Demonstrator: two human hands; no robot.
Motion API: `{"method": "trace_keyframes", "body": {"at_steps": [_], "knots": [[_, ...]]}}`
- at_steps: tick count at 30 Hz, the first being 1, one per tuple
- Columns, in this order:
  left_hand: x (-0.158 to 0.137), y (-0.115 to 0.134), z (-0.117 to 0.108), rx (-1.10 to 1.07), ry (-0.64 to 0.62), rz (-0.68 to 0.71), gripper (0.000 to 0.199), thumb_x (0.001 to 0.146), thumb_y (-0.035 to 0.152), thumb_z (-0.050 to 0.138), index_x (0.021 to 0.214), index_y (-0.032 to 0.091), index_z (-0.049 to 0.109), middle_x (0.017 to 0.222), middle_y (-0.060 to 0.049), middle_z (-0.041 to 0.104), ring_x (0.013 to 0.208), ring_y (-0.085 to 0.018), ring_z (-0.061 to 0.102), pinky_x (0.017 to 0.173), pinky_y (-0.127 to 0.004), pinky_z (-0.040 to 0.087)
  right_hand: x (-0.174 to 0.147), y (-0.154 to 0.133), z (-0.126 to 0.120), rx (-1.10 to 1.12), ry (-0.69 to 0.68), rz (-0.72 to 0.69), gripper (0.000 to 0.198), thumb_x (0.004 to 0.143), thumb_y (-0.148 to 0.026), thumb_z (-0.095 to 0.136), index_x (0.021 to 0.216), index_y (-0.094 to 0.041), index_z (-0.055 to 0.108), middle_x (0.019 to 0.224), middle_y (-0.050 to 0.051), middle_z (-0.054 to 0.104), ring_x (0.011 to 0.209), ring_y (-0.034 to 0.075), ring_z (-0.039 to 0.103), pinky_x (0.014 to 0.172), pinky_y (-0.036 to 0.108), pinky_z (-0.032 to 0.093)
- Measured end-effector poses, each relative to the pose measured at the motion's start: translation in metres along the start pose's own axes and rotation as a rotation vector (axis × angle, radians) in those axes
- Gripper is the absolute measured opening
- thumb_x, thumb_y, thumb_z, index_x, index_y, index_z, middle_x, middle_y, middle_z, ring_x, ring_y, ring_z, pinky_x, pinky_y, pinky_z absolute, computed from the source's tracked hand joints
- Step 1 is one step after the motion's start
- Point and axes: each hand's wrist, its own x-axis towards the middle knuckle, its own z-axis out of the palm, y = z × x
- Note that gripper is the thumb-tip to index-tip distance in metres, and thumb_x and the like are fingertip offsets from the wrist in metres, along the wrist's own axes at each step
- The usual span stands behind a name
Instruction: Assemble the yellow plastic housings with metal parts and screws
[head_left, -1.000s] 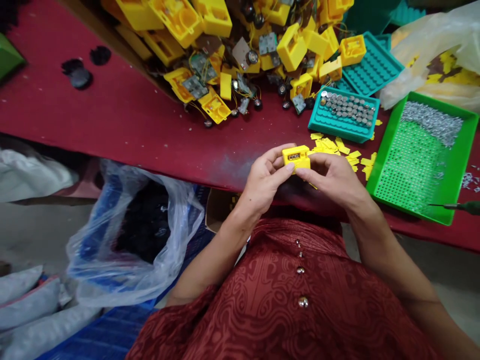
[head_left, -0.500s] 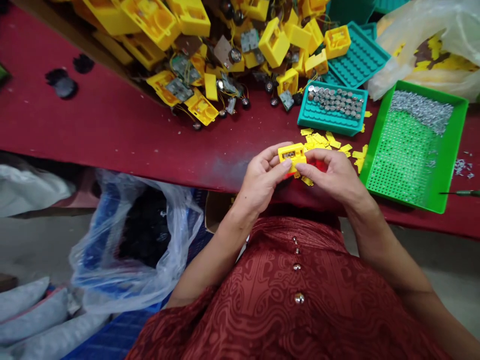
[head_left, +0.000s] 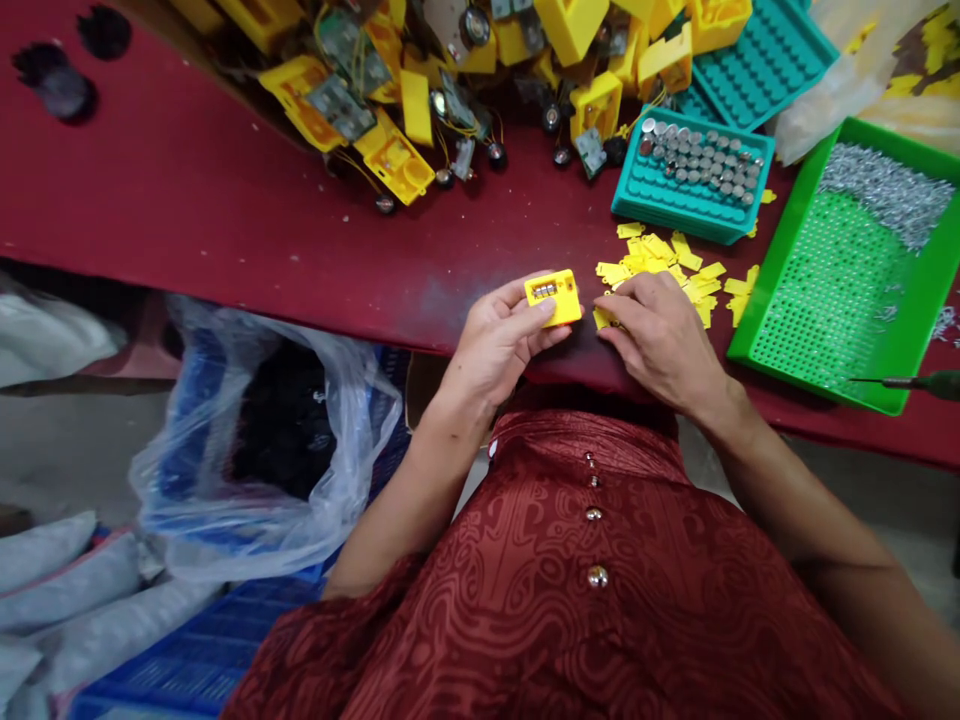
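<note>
My left hand (head_left: 506,330) is closed around a small yellow plastic case (head_left: 564,308), its thumb on the face. A slot in the case holds several silver button cells (head_left: 545,291). To the right, my right hand (head_left: 660,335) pinches a small yellow plastic cover (head_left: 602,317) between thumb and forefinger, apart from the case. Beyond its fingers lies a pile of flat yellow covers (head_left: 652,252) on the dark red tabletop. A teal ridged tray (head_left: 630,200) with rows of button cells sits behind that pile.
A green perforated basket (head_left: 795,290) with small screws stands at right, a screwdriver (head_left: 926,382) over its near edge. Yellow cases with wired circuit boards (head_left: 341,105) heap at the back. Below left is a blue crate (head_left: 176,440) lined with clear plastic, holding black pieces.
My hands have moved apart. The left keeps the yellow case and has shifted slightly left; the right has let go of the case and pinches a yellow cover. The view has shifted too.
</note>
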Motion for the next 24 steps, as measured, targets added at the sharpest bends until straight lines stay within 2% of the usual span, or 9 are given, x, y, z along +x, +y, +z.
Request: {"method": "trace_keyframes", "body": {"at_steps": [2,6,9,13,16,19,24], "knots": [[-0.001,0.000,-0.002,0.001,0.004,0.008,0.030,0.086,0.017,0.084,0.116,0.020,0.080,0.120,-0.008,0.084,0.102,-0.020,0.083,0.085,-0.029,0.072,0.002,-0.002,0.002,-0.033,0.002,-0.002,0.019,0.105,-0.023,0.057,0.113,-0.021,0.074,0.113,0.011,0.066,0.103,0.026,0.053,0.092,0.042,0.045],[-0.001,-0.001,-0.004,-0.011,0.020,0.014,0.029,0.086,0.016,0.084,0.114,0.019,0.079,0.115,-0.008,0.085,0.098,-0.019,0.082,0.081,-0.029,0.072,0.005,0.000,0.002,-0.081,0.017,-0.011,0.019,0.106,-0.022,0.054,0.101,-0.020,0.072,0.107,0.012,0.064,0.099,0.026,0.052,0.088,0.041,0.045],[-0.001,0.000,-0.003,-0.043,0.043,0.007,0.029,0.084,0.014,0.084,0.113,0.018,0.078,0.109,-0.007,0.085,0.091,-0.017,0.082,0.074,-0.025,0.070,0.009,0.005,-0.003,-0.048,0.002,-0.032,0.010,0.101,-0.019,0.061,0.103,-0.020,0.071,0.109,0.012,0.064,0.100,0.025,0.054,0.086,0.039,0.046],[-0.001,0.001,0.000,-0.021,0.051,0.021,0.033,0.083,0.016,0.084,0.114,0.018,0.076,0.115,-0.007,0.085,0.092,-0.017,0.082,0.075,-0.026,0.071,0.016,0.008,-0.016,0.157,-0.020,-0.010,0.006,0.096,-0.021,0.070,0.095,-0.021,0.064,0.099,0.008,0.065,0.095,0.023,0.058,0.086,0.037,0.047],[-0.001,0.000,0.000,0.016,0.042,0.031,0.039,0.081,0.018,0.086,0.118,0.016,0.073,0.114,-0.009,0.084,0.091,-0.019,0.082,0.080,-0.031,0.071,0.020,0.003,-0.023,0.279,0.076,0.085,0.012,0.097,-0.026,0.069,0.090,-0.021,0.061,0.085,0.004,0.065,0.076,0.017,0.055,0.078,0.033,0.044],[0.001,-0.002,0.000,0.067,0.012,0.049,0.048,0.081,0.022,0.088,0.125,0.016,0.071,0.111,-0.011,0.084,0.091,-0.021,0.082,0.082,-0.033,0.070,0.022,-0.003,-0.025,0.426,0.155,0.196,0.012,0.094,-0.029,0.067,0.088,-0.021,0.060,0.081,0.002,0.065,0.070,0.014,0.055,0.071,0.031,0.043],[0.005,-0.006,0.005,0.128,-0.009,0.117,0.050,0.081,0.023,0.087,0.128,0.016,0.070,0.110,-0.010,0.083,0.092,-0.019,0.081,0.085,-0.031,0.068,0.026,-0.011,-0.027,0.786,0.114,0.339,0.016,0.083,-0.034,0.072,0.082,-0.020,0.065,0.077,0.002,0.068,0.067,0.013,0.058,0.063,0.027,0.047]]}}
